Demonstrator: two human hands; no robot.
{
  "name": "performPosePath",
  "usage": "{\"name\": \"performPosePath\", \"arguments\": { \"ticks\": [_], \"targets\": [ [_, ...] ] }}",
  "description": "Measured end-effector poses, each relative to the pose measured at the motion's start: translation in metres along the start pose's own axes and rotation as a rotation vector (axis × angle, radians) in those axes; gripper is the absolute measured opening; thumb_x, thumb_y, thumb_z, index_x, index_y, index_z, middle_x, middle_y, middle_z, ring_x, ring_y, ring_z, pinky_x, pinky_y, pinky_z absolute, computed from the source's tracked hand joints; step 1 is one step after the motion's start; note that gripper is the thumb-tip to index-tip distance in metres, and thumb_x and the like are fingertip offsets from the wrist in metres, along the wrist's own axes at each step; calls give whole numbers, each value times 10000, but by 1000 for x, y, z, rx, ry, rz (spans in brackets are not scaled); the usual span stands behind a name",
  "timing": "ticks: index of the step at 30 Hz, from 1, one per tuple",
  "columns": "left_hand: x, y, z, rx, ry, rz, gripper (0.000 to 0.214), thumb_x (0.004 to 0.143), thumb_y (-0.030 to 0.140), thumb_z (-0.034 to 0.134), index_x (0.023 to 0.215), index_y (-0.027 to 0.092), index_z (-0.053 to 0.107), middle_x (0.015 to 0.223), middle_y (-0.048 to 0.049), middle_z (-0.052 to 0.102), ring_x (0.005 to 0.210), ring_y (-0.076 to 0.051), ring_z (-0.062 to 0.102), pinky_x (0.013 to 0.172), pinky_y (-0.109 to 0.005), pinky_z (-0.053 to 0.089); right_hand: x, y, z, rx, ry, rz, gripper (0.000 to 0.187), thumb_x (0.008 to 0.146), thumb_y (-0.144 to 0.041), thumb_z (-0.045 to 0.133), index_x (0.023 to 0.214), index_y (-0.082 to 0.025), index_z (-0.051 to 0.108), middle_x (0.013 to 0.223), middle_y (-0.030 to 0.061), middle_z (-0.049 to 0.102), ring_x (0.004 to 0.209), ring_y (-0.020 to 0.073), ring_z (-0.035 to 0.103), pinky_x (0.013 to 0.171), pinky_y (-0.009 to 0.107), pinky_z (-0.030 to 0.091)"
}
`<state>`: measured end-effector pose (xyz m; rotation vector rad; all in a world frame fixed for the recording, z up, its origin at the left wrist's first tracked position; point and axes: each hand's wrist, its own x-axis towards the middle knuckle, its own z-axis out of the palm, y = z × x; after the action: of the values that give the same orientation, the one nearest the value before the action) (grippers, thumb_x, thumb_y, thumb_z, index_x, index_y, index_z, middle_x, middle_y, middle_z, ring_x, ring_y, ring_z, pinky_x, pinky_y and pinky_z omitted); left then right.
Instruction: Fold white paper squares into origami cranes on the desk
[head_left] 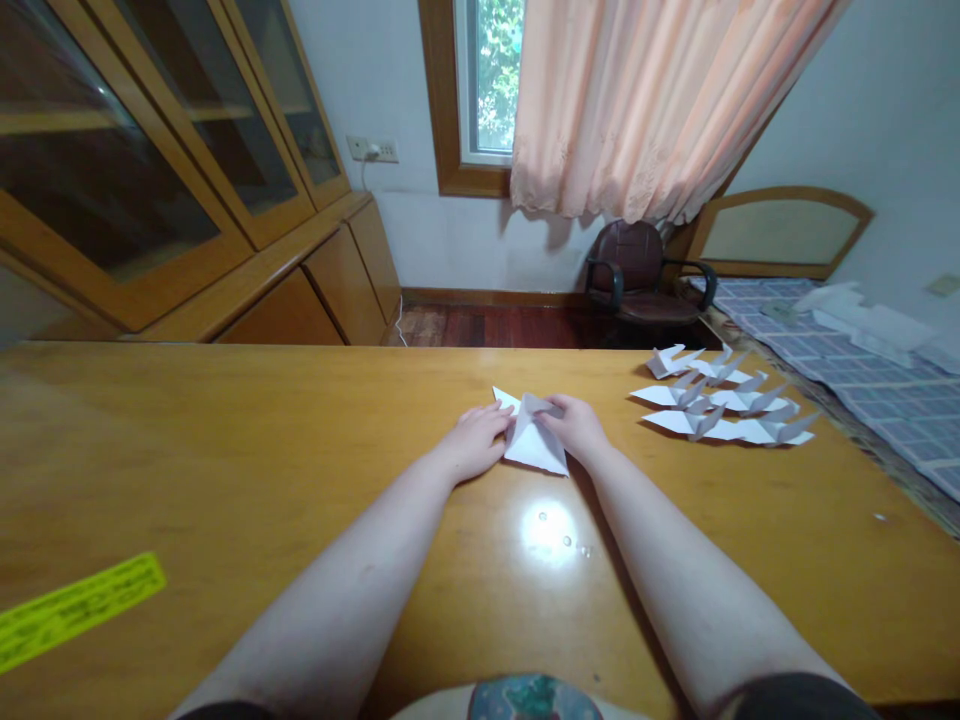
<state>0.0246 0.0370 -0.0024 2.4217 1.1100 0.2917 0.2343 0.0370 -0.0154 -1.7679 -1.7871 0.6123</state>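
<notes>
A folded sheet of white paper (536,449) lies on the table in front of me, with a flap raised near its top and a pointed corner at the upper left. My left hand (478,440) rests on the table and holds the paper's left side under its fingers. At the upper right, my right hand (576,425) pinches the raised flap between thumb and fingers. The tips of the right fingers are partly hidden by the paper. Several folded paper cranes (750,400) stand in rows to the right of my hands.
The glossy wooden table (300,420) reflects a bright light near me. A yellow label (82,605) lies at the left. Beyond the table are a glass-door cabinet (225,200), a dark armchair (637,270), and a bed (862,350) with a checked cover at the right.
</notes>
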Motion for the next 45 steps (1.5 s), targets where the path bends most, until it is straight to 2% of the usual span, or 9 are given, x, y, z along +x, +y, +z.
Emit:
{"name": "performPosePath", "arguments": {
  "ticks": [5, 8, 12, 17, 24, 29, 35, 41, 45],
  "targets": [
    [0, -4, 7, 104, -18, -12, 452, 904, 321, 412, 1352, 290, 465, 1472, -32, 412, 1369, -249, 332, 1129, -503, 211, 1, 2, 1, -199, 236, -19, 396, 708, -308, 654, 1074, -162, 627, 1023, 103, 664, 933, 244, 589, 819, 339, 424],
    [1, -7, 11, 141, 18, -50, 470, 910, 329, 414, 1378, 287, 434, 1459, -28, 432, 1348, -235, 362, 1127, -479, 223, 0, 2, 0, -324, 362, -82, 259, 698, -208, 596, 952, -162, 620, 973, 109, 641, 921, 256, 553, 809, 351, 389],
    [3, -9, 14, 168, 61, -94, 458, 899, 273, 433, 1355, 269, 469, 1424, -27, 478, 1304, -222, 413, 1094, -412, 290, -1, 0, -1, -298, 331, -267, 31, 712, -179, 568, 739, -193, 577, 774, 62, 611, 768, 203, 522, 729, 310, 364],
    [1, -10, 14, 177, 72, -68, 442, 918, 287, 401, 1354, 325, 468, 1436, -12, 461, 1308, -224, 400, 1091, -422, 283, -4, -1, -2, -97, 403, -183, 246, 713, -318, 646, 609, -208, 451, 584, -23, 479, 564, 129, 424, 557, 254, 314],
    [1, -11, 14, 196, 67, -99, 445, 927, 284, 379, 1364, 323, 450, 1433, -10, 466, 1307, -218, 395, 1105, -460, 259, -8, 1, -10, 130, -6, -390, 395, 874, -417, 503, 560, -182, 555, 561, 1, 547, 567, 123, 480, 576, 252, 360],
    [2, -12, 14, 251, 143, -247, 480, 899, 195, 367, 1344, 343, 468, 1420, -1, 482, 1285, -244, 406, 1115, -580, 170, -4, 0, -14, 161, -171, -483, 392, 897, -426, 492, 655, -173, 669, 623, 19, 629, 631, 144, 550, 656, 268, 409],
    [2, -11, 16, 272, 202, -326, 425, 907, 298, 401, 1319, 347, 496, 1386, -26, 511, 1238, -279, 424, 1100, -647, 115, -9, -14, -12, -32, -280, -588, 306, 846, -462, 580, 988, -228, 719, 973, 67, 706, 899, 209, 608, 829, 320, 417],
    [2, -10, 16, 257, 199, -317, 418, 906, 322, 419, 1317, 327, 495, 1379, -39, 509, 1240, -280, 413, 1103, -648, 99, -16, -21, -4, -252, -272, -561, 509, 757, -612, 622, 1090, -232, 689, 1105, 112, 643, 1052, 276, 534, 918, 406, 375],
    [1, -8, 14, 219, 179, -276, 423, 888, 243, 414, 1287, 327, 524, 1353, -42, 523, 1237, -278, 415, 1106, -638, 108, -17, -21, 0, -301, -242, -557, 466, 782, -554, 634, 1153, -273, 655, 1136, 94, 588, 1056, 249, 497, 923, 397, 357]
  ]
}}
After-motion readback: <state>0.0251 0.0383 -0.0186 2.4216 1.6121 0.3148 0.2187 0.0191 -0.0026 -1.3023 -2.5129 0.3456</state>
